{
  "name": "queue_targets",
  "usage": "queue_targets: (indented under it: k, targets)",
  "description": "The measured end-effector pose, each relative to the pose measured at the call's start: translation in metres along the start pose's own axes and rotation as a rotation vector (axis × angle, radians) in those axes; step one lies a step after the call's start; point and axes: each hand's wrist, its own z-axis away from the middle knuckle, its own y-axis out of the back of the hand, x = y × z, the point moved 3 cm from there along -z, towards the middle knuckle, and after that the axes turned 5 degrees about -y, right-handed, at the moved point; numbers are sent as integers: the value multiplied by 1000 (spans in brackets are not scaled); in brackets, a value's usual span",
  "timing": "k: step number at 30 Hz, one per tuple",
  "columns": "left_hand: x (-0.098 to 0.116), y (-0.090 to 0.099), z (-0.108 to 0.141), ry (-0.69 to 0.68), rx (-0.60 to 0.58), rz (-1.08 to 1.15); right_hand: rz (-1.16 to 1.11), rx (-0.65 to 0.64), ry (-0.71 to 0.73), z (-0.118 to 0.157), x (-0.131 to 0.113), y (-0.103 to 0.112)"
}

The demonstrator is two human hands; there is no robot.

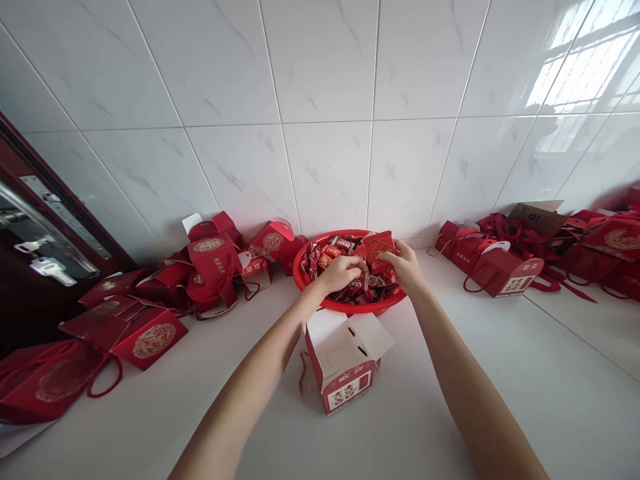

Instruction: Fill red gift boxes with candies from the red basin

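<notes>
A red plastic basin [353,309] full of wrapped sweets [334,252] stands against the wall. Over its right side, my right hand [406,268] pinches a shiny red packet [380,248] between thumb and fingers. My left hand [343,273] reaches in among the sweets, its fingers bent and closed together; whatever they hold, if anything, is hidden. Between my forearms and in front of the basin sits a small red and white gift box [345,390] with its top flaps open. The white inside shows two dark slots in a flap, and a cord handle [303,373] hangs at its left side.
Several closed red gift boxes [155,339] with gold emblems are heaped along the left. More red boxes [505,270] and a pile of red ribbon [513,233] lie at the right. Behind is a tiled wall [325,160]; keys [50,263] hang in a door at the far left.
</notes>
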Motion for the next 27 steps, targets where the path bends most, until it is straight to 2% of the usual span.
queue_targets:
  k: [5, 12, 17, 22, 27]
  targets:
    - [10, -8, 6, -16, -264, -144, 26, -10, 21, 0, 0, -1]
    - [12, -11, 8, -8, -412, -322, 30, -10, 9, 2, -2, -2]
    - [11, -16, 4, 34, -437, -391, 13, -5, 4, 3, -2, -1]
    - [12, -16, 4, 56, -408, -431, 36, -16, 14, 2, -2, -1]
    - [10, -15, 3, 37, -370, -362, 51, -9, 16, 2, -2, -1]
